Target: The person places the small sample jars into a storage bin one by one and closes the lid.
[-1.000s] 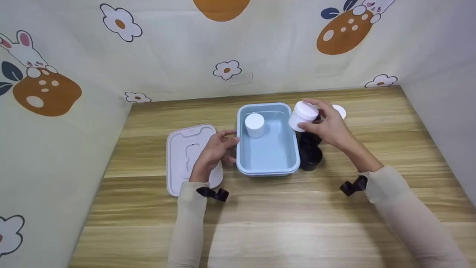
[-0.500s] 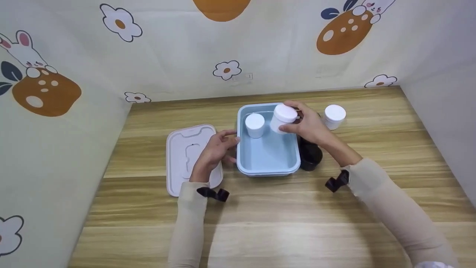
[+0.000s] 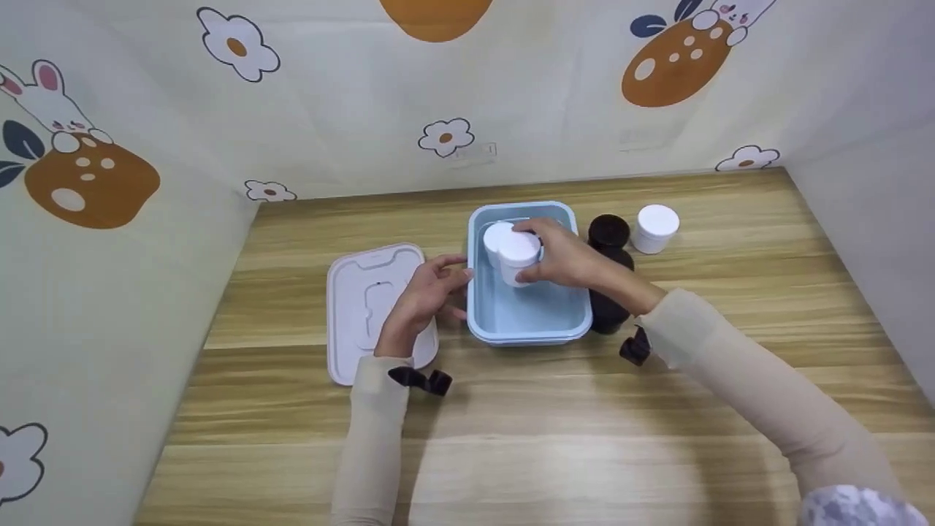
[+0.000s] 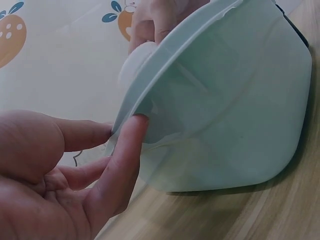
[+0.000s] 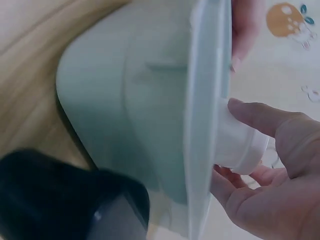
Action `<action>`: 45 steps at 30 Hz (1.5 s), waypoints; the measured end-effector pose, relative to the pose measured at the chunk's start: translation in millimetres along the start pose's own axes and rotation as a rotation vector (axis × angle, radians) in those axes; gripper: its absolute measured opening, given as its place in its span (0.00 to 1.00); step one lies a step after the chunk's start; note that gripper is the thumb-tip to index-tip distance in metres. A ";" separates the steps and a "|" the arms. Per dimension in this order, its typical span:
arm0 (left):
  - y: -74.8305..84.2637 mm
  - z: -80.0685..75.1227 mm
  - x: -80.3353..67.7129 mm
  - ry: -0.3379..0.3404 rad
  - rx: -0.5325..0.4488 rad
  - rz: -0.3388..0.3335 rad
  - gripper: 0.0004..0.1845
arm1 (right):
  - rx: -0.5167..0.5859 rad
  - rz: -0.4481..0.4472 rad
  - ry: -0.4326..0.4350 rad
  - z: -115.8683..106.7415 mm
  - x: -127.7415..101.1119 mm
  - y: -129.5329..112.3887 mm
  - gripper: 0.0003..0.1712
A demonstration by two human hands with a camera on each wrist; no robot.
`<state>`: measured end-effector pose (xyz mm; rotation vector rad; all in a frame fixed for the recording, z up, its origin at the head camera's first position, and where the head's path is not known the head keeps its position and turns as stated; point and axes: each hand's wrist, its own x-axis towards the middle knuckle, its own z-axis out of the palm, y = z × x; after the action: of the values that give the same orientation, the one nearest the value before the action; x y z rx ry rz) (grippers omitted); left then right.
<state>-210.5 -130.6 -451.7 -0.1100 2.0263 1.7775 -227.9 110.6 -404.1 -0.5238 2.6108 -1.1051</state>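
Right hand (image 3: 566,259) curled round a white jar (image 3: 518,257), holding it inside the blue box (image 3: 527,325), centre of frame, just in front of a second white jar (image 3: 497,235) at the box's far left corner. Best lowered upright, close beside that jar without knocking it, and released only once seated flat. Left hand (image 3: 427,292) relaxed, fingertips (image 4: 134,131) touching the box's left rim, steadying it. Lid (image 3: 358,299) lying left of centre under the left wrist. Black jar (image 3: 608,232) and another white jar (image 3: 655,228) standing right of the box on the worktop (image 3: 511,424).
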 end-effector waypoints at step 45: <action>-0.6 -1.3 -0.1 -0.018 -0.002 0.006 0.26 | 0.068 0.149 -0.058 29.8 6.3 5.1 0.37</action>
<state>-210.6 -132.0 -452.1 -0.0878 2.0145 1.7777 -223.7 92.3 -428.6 -0.3359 2.5065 -1.1091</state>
